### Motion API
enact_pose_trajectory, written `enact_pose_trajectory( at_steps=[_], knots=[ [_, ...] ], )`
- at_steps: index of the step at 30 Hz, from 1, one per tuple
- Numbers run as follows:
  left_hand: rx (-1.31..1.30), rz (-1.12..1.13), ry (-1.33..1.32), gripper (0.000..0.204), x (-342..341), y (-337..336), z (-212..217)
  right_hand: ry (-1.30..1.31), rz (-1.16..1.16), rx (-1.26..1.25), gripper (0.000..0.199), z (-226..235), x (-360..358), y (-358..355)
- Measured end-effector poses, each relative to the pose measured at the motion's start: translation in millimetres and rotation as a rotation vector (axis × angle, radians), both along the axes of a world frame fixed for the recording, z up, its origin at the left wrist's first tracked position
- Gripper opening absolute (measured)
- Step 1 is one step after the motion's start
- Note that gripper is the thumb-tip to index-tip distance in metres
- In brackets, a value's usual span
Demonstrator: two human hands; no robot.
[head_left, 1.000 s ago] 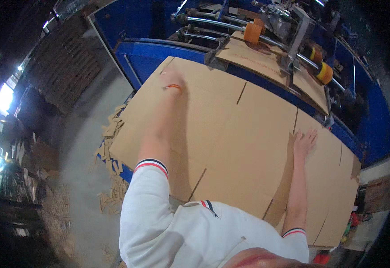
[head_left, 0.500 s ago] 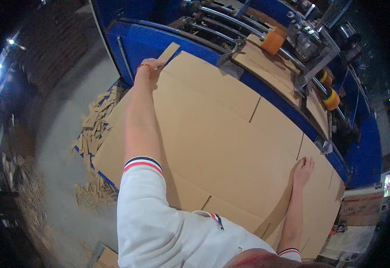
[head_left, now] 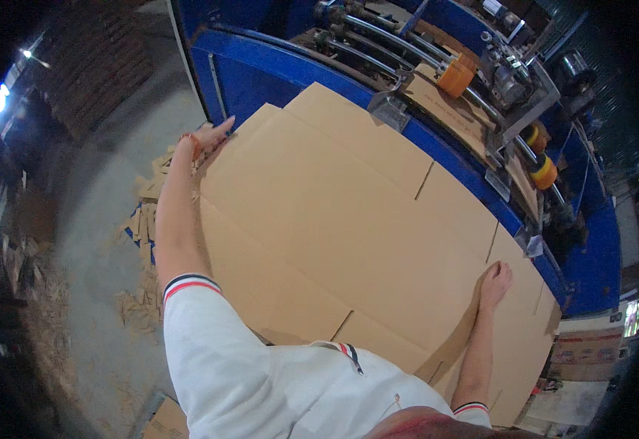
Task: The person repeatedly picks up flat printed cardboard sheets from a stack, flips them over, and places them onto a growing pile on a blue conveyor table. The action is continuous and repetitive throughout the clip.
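Note:
A large flat sheet of brown cardboard (head_left: pixel 334 212), with creases and several dark slots along its edges, lies in front of me. My left hand (head_left: pixel 208 137) is just off its far left corner, fingers stretched out and no strip of cardboard visible in them. A loose red band circles that wrist. My right hand (head_left: pixel 496 284) rests on the right part of the sheet with its fingers curled in, seemingly around nothing. My body covers the sheet's near edge.
Beyond the sheet stands a blue machine (head_left: pixel 290 77) with metal shafts, orange rollers (head_left: pixel 457 75) and more cardboard (head_left: pixel 444 110) inside. Cardboard scraps (head_left: pixel 144 227) are heaped at the left, some fallen on the grey floor (head_left: pixel 107 183). Boxes (head_left: pixel 586 347) stand at the right.
My left hand has moved left and nearer, and the narrow cardboard strip it held is gone from it. The fingers of my right hand have curled from lying flat.

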State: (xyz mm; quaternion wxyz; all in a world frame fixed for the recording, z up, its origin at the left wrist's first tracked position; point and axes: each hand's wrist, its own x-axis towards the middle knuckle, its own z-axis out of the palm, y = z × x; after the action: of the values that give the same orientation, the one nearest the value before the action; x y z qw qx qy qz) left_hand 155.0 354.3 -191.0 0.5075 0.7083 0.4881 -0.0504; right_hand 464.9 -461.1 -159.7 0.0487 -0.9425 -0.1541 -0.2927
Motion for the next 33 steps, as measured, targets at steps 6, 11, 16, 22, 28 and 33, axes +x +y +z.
enact_pose_trajectory(
  at_steps=[6, 11, 16, 22, 28, 33],
  knots=[
    [0.232, -0.326, -0.120, 0.067, -37, -102, 57, 0.058, 0.004, 0.090, 0.026, 1, -13, -5],
    [0.624, -0.275, -0.031, 0.053, -34, -150, 131, 0.100, -0.009, 0.083, 0.025, 11, -26, 4],
    [0.696, -0.388, -0.301, 0.049, -43, -156, 199, -0.019, 0.074, 0.022, 0.032, 4, -30, -1],
    [-0.018, -0.491, -0.868, 0.088, -88, -301, 334, 0.212, -0.063, 0.140, 0.042, 3, -151, -90],
    [-0.196, -0.355, -1.341, 0.086, -168, -426, 217, 0.095, -0.524, 0.242, 0.051, -58, -252, -255],
    [0.546, -0.213, -0.773, 0.068, -173, -408, 172, -0.035, -1.016, 0.949, 0.056, -83, -326, -409]
  ],
)
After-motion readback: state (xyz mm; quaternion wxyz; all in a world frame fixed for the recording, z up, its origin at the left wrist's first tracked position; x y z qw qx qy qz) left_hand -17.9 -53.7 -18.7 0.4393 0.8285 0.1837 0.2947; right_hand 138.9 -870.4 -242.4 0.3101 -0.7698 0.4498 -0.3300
